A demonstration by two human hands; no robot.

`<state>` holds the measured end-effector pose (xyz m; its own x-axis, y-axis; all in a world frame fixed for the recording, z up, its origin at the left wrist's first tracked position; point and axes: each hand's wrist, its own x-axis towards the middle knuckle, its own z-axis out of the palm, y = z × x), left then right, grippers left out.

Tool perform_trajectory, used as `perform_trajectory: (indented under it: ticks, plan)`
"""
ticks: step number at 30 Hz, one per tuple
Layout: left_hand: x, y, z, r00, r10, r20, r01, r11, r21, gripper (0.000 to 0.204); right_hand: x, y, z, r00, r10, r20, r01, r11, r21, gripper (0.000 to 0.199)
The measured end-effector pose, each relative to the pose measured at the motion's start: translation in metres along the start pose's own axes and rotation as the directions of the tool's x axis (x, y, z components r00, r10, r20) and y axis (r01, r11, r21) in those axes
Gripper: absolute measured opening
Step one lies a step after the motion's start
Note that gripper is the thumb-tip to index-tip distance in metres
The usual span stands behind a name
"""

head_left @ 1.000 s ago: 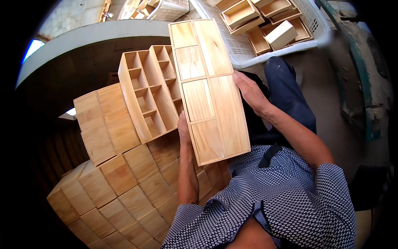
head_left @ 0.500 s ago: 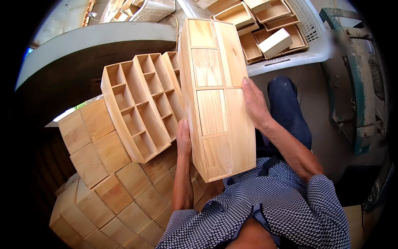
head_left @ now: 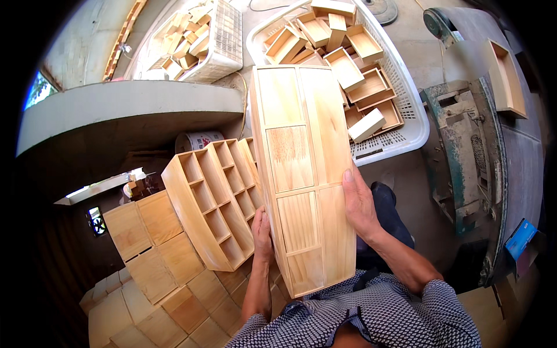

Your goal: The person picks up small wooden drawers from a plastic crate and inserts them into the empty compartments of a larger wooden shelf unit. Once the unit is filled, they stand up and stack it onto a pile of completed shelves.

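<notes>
A long pale wooden cabinet (head_left: pixel 301 174) with several drawer fronts set in its face is held lengthwise in front of me. My left hand (head_left: pixel 262 235) grips its left edge low down. My right hand (head_left: pixel 360 203) lies flat along its right side, fingers on the wood. Just left of it, touching my left hand's side, stands an open wooden rack (head_left: pixel 212 200) divided into several small compartments.
Stacked wooden boxes (head_left: pixel 151 261) fill the lower left. A white plastic basket (head_left: pixel 406 130) of small wooden drawers sits at top right, another basket (head_left: pixel 223 43) at top left. A green metal machine (head_left: pixel 464 156) stands right, with a loose drawer (head_left: pixel 506 78) on it.
The cabinet has swung from tilted to nearly upright in the picture and both hands have shifted with it. The view has tipped up, showing more of the baskets.
</notes>
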<state>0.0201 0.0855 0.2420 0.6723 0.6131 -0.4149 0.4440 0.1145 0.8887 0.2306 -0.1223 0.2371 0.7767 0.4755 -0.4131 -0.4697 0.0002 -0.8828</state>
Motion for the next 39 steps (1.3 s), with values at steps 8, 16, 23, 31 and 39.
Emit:
perform_trajectory:
  ticks: [8, 16, 23, 31, 39]
  plan:
    - [0.018, 0.117, 0.008, 0.935, 0.106, 0.339, -0.006, 0.959, -0.284, 0.042, -0.079, -0.161, -0.008, 0.952, -0.256, -0.168, 0.248, 0.966, -0.067, 0.061]
    - [0.05, 0.187, 0.081, 0.627, 0.16, 0.762, 0.245, 0.888, -0.388, 0.073, -0.13, -0.198, -0.038, 0.716, -0.565, -0.411, 0.498, 0.825, -0.266, 0.057]
    - [0.035, 0.218, 0.224, 0.38, 0.116, 0.918, 0.321, 0.914, -0.248, 0.069, -0.231, -0.252, -0.13, 0.535, -0.551, -0.641, 0.614, 0.774, -0.154, 0.047]
    - [-0.093, 0.223, 0.399, 0.101, 0.164, 0.981, 0.485, 0.853, -0.193, 0.075, -0.37, -0.256, -0.257, 0.315, -0.558, -0.768, 0.482, 0.791, -0.377, 0.041]
    - [-0.241, 0.235, 0.561, -0.062, -0.014, 0.998, 0.341, 0.939, 0.035, 0.054, -0.529, -0.267, -0.397, 0.232, -0.312, -0.921, 0.528, 0.836, -0.15, 0.059]
